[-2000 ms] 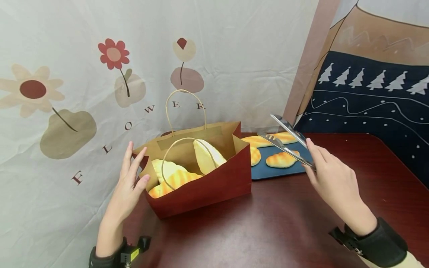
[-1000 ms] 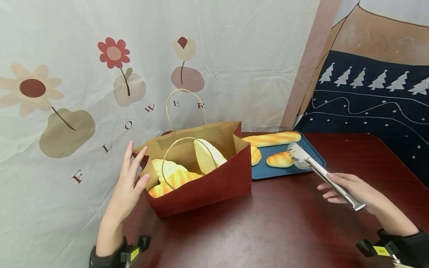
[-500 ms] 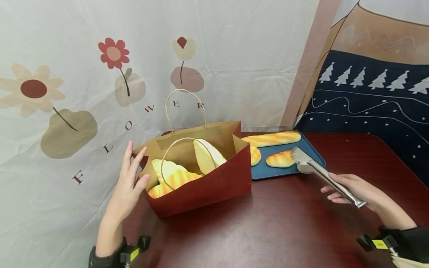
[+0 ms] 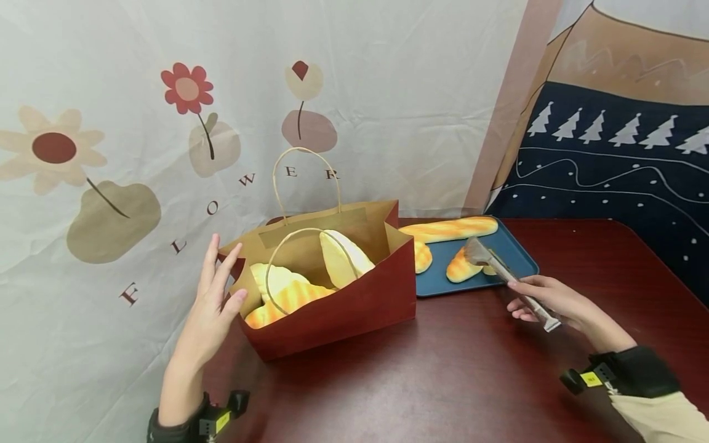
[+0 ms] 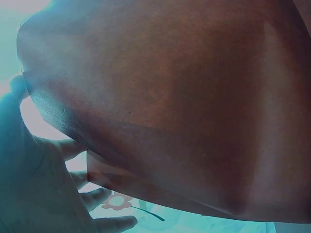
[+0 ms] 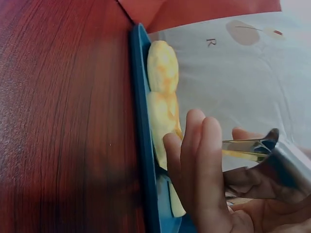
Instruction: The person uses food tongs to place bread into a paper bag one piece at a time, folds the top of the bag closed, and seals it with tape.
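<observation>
My left hand point(image 4: 206, 317) is at the left end of a red paper bag point(image 4: 354, 304), its fingers mostly straight and touching the bag's edge. Several bread pieces point(image 4: 301, 297) lie inside the bag. With my right hand point(image 4: 551, 299) I hold metal tongs point(image 4: 505, 272), gripped along the arms. Their head overlaps a small bread roll point(image 4: 460, 271) on the blue tray point(image 4: 515, 243), and the tongs' lower tip shows at the roll's right end. In the right wrist view, my fingers point(image 6: 209, 165) curl beside the tongs point(image 6: 289, 165) and partly block the tray.
A long baguette point(image 4: 456, 229) lies along the tray's back, and a rounder bread point(image 4: 422, 257) is partly hidden by the bag. Two looped handles point(image 4: 299, 149) rise from the bag. A printed cloth point(image 4: 399, 92) hangs close behind the dark red table point(image 4: 388, 381).
My right hand has lowered the tongs to the tray, then moved them left over the small bread roll, which has turned at an angle. The left hand and bag stay put.
</observation>
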`<action>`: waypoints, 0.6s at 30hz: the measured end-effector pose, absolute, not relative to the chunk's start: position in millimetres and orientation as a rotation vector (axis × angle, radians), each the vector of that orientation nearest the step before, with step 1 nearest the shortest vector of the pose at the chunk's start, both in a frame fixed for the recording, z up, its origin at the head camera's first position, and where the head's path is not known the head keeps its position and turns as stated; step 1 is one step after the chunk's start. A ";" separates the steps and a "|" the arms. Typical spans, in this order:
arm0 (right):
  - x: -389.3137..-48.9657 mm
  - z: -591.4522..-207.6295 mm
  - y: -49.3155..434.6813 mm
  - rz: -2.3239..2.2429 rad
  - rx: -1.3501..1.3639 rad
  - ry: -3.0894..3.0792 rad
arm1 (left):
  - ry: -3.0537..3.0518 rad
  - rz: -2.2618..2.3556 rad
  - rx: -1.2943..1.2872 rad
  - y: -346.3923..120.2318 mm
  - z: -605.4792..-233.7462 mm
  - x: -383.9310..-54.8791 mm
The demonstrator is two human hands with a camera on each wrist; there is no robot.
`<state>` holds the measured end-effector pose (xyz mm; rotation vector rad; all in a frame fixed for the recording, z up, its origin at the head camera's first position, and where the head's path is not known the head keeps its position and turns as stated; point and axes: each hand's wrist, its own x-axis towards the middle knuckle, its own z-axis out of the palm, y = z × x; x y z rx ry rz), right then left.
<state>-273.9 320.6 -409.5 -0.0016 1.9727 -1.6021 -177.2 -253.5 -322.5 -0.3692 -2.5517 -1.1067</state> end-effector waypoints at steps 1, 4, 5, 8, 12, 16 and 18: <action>-275.3 -410.4 318.3 -1.594 -0.001 1.988 | -2.551 -1.107 -0.370 -253.7 -322.7 -177.3; -277.9 -412.7 313.8 -1.587 0.004 2.019 | -2.551 -1.104 -0.369 -254.1 -322.7 -177.0; -278.3 -413.5 313.4 -1.587 -0.001 2.030 | -2.553 -1.103 -0.365 -254.1 -322.4 -176.8; -278.2 -416.3 313.9 -1.598 -0.022 2.052 | -2.553 -1.096 -0.362 -253.9 -321.9 -176.3; -276.2 -419.9 317.7 -1.610 -0.052 2.088 | -2.556 -1.085 -0.362 -253.8 -321.8 -176.5; -273.7 -421.1 320.5 -1.647 -0.038 2.085 | -2.557 -1.088 -0.365 -253.8 -322.3 -176.9; -272.4 -420.9 321.1 -1.693 -0.034 2.053 | -2.556 -1.089 -0.366 -253.8 -322.9 -177.0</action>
